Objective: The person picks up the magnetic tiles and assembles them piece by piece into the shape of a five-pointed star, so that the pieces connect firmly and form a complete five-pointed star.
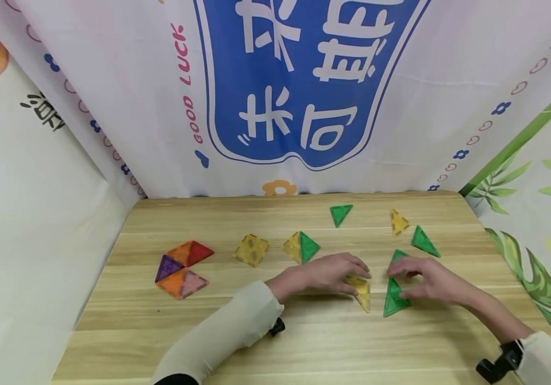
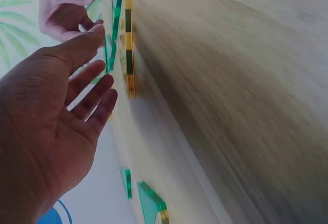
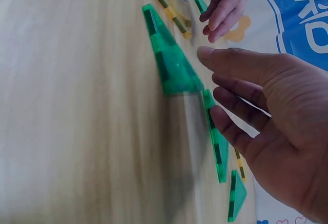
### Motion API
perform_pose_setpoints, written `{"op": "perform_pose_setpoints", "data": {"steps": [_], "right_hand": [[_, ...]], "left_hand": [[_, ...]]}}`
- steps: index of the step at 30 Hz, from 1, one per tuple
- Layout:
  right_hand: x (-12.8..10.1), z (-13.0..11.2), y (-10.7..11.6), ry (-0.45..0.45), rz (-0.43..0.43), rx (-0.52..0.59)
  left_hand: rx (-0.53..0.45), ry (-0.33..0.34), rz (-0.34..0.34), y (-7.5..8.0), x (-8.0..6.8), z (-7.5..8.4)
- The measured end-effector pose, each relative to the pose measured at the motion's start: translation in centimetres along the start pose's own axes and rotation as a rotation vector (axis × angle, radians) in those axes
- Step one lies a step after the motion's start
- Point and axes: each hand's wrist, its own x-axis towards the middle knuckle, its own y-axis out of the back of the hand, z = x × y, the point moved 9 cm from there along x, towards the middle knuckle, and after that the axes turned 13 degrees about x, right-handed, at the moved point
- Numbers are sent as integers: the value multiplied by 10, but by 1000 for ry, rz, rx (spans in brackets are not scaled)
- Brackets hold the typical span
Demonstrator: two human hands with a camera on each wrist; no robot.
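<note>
Pink lettering [image 1: 185, 80] on the white curtain [image 1: 126, 64] reads "GOOD LUCK". White characters [image 1: 269, 112] on its blue panel [image 1: 227, 80] read "未来可期". A black character [image 1: 48, 112] on the left cloth [image 1: 15, 214] is unclear.

Head view downward, wrists close, tiles [image 1: 394, 300] shared

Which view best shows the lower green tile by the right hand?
The right wrist view: the lower green tile lies large and uncovered there. The head view shows it smaller, partly behind the right hand; the left wrist view gives only an edge-on strip.
</note>
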Motion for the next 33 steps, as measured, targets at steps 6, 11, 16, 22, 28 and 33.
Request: {"op": "perform_pose_setpoints", "data": {"steps": [6,11,16,22,28,33], "right_hand": [[-15,7,-6,-39,-70,-1],[-18,5,-11,14,-76,-26],[-19,5,-13,50,-56,-85],[-19,5,-14,92,-9,-176],[-23,0,-13,150,78,-221],[-25,-2,-15,198,128,-221]], "left_hand": [[18,-50,-75,-10,13,9],[37,-67,-99,-15,16,11],[41,-67,-98,-18,19,10],[59,-70,-68,-15,19,10],[-39,21,-8,-7,16,-1],[-64,59,33,-4,15,-9]]}}
